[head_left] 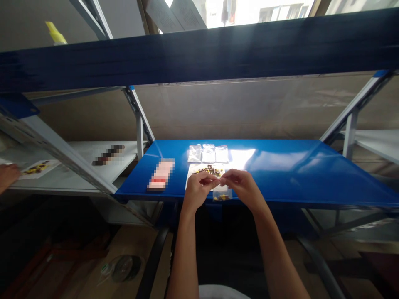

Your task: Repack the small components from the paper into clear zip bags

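My left hand and my right hand meet over the front edge of the blue table. Both pinch the top of a small clear bag that hangs between them, with yellow and dark bits at its bottom. Just behind the hands lies a white sheet bearing a heap of small dark and yellow pieces. Three small clear bags lie in a row further back.
A blurred pink flat object lies left of the sheet. A white shelf at the left holds a blurred dark item and another sheet of pieces; another person's hand rests there. A dark blue beam crosses overhead.
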